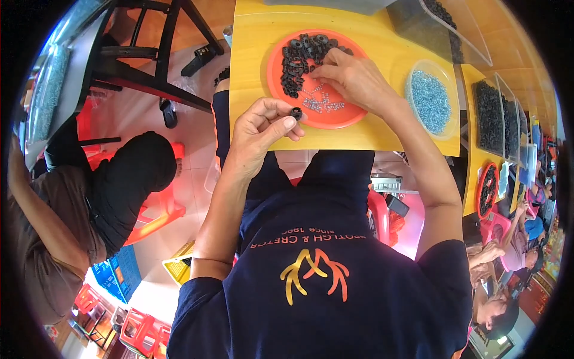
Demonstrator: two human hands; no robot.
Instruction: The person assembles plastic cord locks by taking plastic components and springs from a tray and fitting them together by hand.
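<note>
Between the thumb and fingers of my left hand (pixel 263 127) is a small round black plastic part (pixel 296 113), held over the near left rim of an orange-red round tray (pixel 359 57). Inside the tray, black plastic parts (pixel 293 66) are heaped along the far and left side. Small clear-blue pieces (pixel 323 104) lie scattered at its near side. My right hand (pixel 347 75) reaches over the tray's right half, fingertips pinched together beside the black heap. Whatever those fingertips hold, if anything, is hidden or too small to make out.
A clear tub of light-blue pieces (pixel 429 102) stands on the yellow table (pixel 251 36), right of the tray. Clear bins of black parts (pixel 490 116) stand farther right. At left, another person sits by a dark-legged table (pixel 161 54); several people work at far right.
</note>
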